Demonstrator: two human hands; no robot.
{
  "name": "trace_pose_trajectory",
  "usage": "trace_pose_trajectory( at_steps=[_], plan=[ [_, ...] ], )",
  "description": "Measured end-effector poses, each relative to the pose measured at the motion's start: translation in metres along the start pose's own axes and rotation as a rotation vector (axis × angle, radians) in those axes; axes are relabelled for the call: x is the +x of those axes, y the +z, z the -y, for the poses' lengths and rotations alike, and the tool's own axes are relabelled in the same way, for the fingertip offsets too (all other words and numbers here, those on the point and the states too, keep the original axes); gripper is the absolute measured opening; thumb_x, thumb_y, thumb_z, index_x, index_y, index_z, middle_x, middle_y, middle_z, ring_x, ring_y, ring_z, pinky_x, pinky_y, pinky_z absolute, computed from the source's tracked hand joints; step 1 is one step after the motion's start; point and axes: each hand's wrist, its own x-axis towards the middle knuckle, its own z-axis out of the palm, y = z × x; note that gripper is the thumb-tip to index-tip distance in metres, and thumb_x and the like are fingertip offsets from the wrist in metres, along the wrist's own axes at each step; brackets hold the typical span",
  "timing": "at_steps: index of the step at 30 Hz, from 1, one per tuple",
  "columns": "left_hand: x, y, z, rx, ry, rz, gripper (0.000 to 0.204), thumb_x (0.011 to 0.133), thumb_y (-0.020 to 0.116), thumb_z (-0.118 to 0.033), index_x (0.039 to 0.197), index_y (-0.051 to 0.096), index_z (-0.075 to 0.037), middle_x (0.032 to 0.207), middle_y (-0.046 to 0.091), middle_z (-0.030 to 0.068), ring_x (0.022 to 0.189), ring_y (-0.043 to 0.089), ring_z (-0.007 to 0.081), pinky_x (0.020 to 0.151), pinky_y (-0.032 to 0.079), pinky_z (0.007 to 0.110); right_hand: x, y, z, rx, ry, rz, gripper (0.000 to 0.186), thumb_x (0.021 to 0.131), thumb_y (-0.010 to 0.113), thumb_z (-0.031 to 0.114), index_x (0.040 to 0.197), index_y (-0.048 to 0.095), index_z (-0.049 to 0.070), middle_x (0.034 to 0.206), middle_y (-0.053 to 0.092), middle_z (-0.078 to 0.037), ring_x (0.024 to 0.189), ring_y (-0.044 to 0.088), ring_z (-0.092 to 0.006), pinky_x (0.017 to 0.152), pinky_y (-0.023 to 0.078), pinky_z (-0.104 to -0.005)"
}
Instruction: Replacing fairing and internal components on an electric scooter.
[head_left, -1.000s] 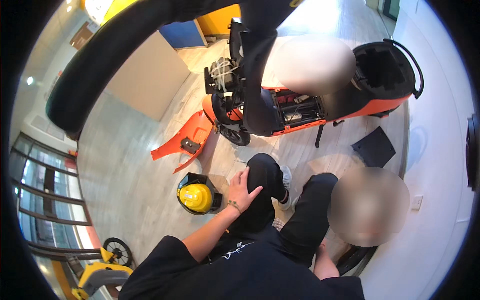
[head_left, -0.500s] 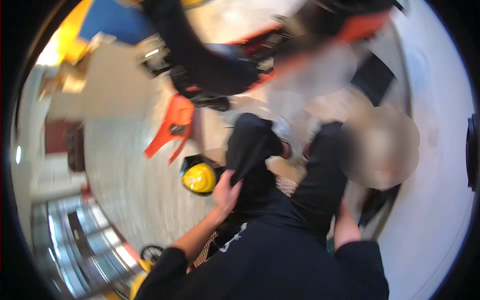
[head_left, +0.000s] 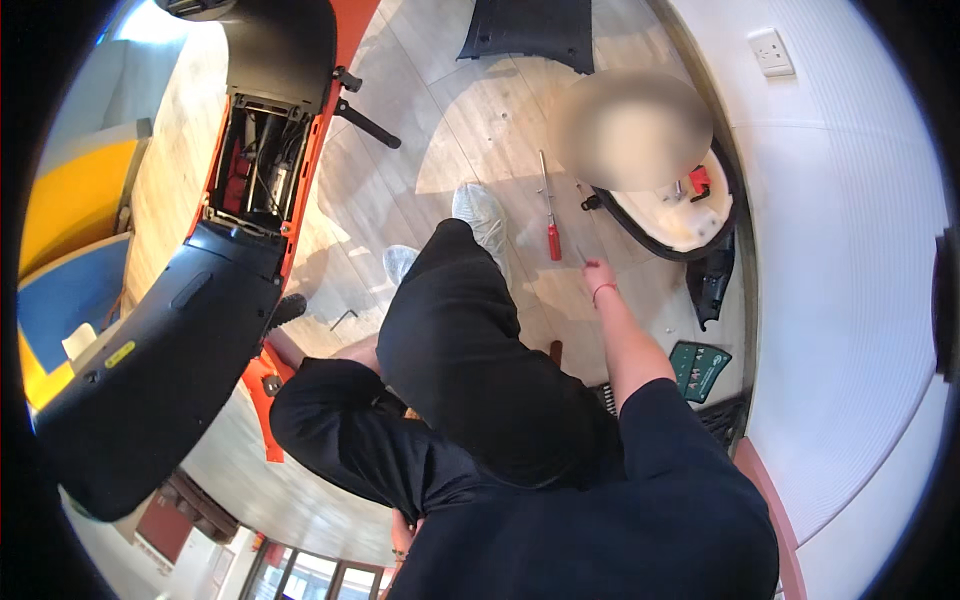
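My right hand (head_left: pixel 598 274) reaches along the floor at the right, its fingers closed on a small thin metal tool, too small to name. Beside it lies a red-handled screwdriver (head_left: pixel 554 240). Just beyond is an upturned black seat with a pale inside (head_left: pixel 685 225), holding small loose parts and a red item (head_left: pixel 699 183); part of it is blurred out. My left hand (head_left: pixel 400 535) shows only partly at the lower edge, behind my bent leg, its fingers mostly hidden.
An opened orange-and-black scooter (head_left: pixel 265 165) spans the left. A hex key (head_left: pixel 344 319) and orange panel (head_left: pixel 267 425) lie near it. Black panels (head_left: pixel 525 35) and a green tool board (head_left: pixel 700 368) lie on the floor. A white wall (head_left: pixel 830 250) bounds the right.
My view has swung right, putting the scooter at the left. My right hand has come from beside my thigh out onto the floor near the seat; my left hand has dropped behind my leg.
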Motion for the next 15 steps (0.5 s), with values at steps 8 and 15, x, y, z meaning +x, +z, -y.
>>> trace_pose_trajectory(
  at_steps=[8, 15],
  plan=[
    [-0.003, -0.007, -0.022, 0.021, -0.137, 0.007, 0.045, 0.073, 0.061, -0.009, 0.116, 0.046, -0.003, 0.089, 0.062, 0.0141, 0.082, 0.06, 0.0209, 0.067, 0.047, 0.031, 0.043, -0.009, 0.042, -0.05, -0.111, 0.063, 0.04, 0.071, 0.056, 0.008, 0.11, 0.059, 0.004, 0.11, 0.059, -0.017, 0.106, 0.056, -0.0261, 0.09, 0.042, -0.0329],
    [-0.015, 0.004, -0.055, 0.044, 0.012, -0.17, 0.035, 0.068, 0.065, -0.017, 0.094, 0.047, -0.002, 0.08, 0.057, 0.02, 0.078, 0.057, 0.0364, 0.069, 0.045, 0.039, -0.008, -0.023, 0.083, -0.341, -0.233, 0.125, 0.037, 0.077, 0.048, 0.014, 0.112, 0.057, 0.004, 0.111, 0.059, -0.017, 0.108, 0.054, -0.0281, 0.091, 0.041, -0.0355]
  ],
)
